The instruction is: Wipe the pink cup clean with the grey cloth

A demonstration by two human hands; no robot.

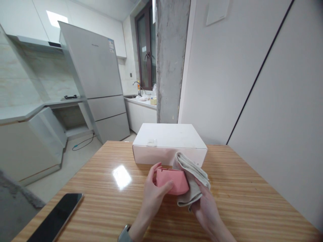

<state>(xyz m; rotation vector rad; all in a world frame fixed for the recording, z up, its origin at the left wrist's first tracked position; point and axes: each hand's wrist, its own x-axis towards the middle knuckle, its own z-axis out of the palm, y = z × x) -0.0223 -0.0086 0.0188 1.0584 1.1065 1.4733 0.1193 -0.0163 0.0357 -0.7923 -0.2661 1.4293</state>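
Note:
My left hand (154, 188) is closed around a small pink faceted container (174, 181), with the thumb across its near side. Small notches show along its upper edge; the inside cannot be seen. A folded light grey cloth (190, 168) is gripped in my right hand (205, 205), fingers partly hidden behind it. The cloth is pressed against the right side of the container. Both are held above the wooden table (106, 211), in front of a white box (171, 134).
A black phone (57, 218) lies at the table's left edge. The closed white box stands across the far edge. Beyond are a grey fridge (98, 74), a sink counter (141, 104) and a bare concrete pillar (171, 60). A white wall (252, 67) rises on the right.

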